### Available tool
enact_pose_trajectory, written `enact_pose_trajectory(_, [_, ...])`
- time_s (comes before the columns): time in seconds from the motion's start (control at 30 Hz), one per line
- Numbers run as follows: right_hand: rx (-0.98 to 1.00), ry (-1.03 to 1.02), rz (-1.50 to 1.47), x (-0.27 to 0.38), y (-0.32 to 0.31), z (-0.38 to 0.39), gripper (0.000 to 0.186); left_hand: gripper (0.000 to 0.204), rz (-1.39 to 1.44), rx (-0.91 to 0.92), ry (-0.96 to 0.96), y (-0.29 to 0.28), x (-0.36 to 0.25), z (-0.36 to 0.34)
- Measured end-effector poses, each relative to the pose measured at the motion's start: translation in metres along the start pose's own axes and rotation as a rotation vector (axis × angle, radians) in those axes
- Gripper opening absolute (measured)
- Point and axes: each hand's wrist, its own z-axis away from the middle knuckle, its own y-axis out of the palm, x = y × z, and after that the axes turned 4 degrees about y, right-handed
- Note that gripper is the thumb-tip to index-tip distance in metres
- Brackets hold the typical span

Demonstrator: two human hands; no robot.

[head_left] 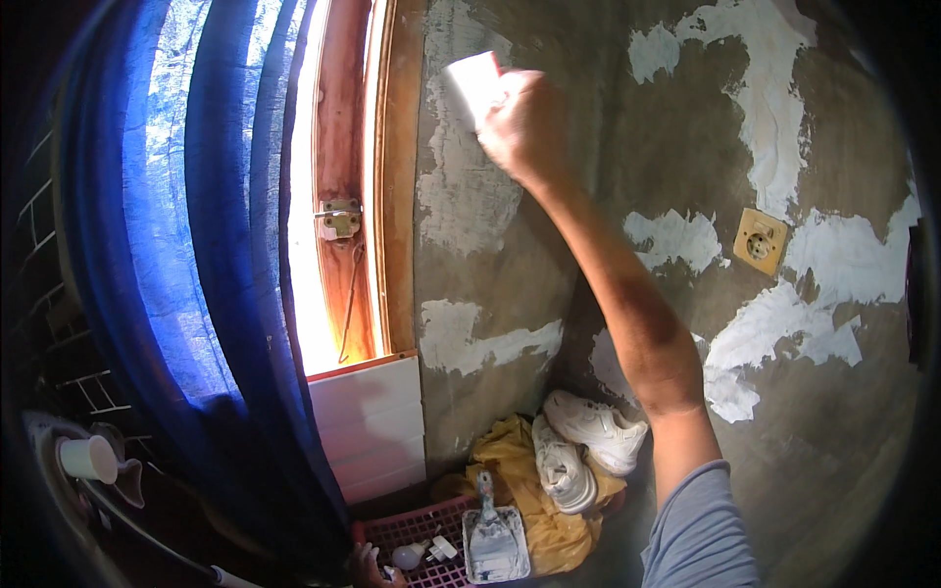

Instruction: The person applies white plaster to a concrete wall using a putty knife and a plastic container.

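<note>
My right arm reaches up to the grey wall, and my right hand (521,127) is closed round a flat white rectangular piece (474,84) with a reddish edge. Strong light washes out its face, so its exact kind does not show. The piece is at a patch of white filler (466,206) beside the wooden window frame. Low in the view, my left hand (371,568) shows only partly, its fingers bent at the rim of a pink plastic basket (407,526). A putty-smeared white tray (520,563) with a putty knife (487,519) sits on the basket.
A light bulb (407,557) and a white plug adapter (441,548) lie in the basket. White shoes (600,431) rest on yellow cloth (549,534). Blue curtain (221,196) hangs left of the latched wooden window (340,147). A socket (760,241) is on the right wall.
</note>
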Motion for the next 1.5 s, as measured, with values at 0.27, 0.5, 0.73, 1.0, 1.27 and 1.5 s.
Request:
enact_pose_trajectory(0.27, [-0.357,-0.322,0.052,-0.058,0.013,-0.032,0.021,0.041,0.013,0.015,0.006,0.003,0.004,0.001])
enact_pose_trajectory(0.5, [-0.194,-0.357,0.071,-0.047,0.048,0.024,0.022,0.042,0.021,0.028,-0.026,0.002,0.005,0.004])
enact_pose_trajectory(0.73, [-0.308,-0.291,0.123,-0.058,0.018,-0.030,0.022,0.041,0.025,0.029,-0.037,0.003,0.002,0.002])
enact_pose_trajectory(1.0, [-0.206,-0.332,0.082,-0.035,0.040,0.020,0.023,0.039,0.038,0.015,-0.016,0.001,0.000,0.004])
enact_pose_trajectory(1.27, [-0.095,-0.417,0.021,-0.037,0.030,0.081,0.027,0.040,0.022,-0.002,-0.003,0.003,0.006,0.003])
enact_pose_trajectory(1.5, [-0.319,-0.431,0.086,-0.036,0.015,-0.063,0.024,0.041,0.034,-0.016,0.022,0.005,0.009,0.006])
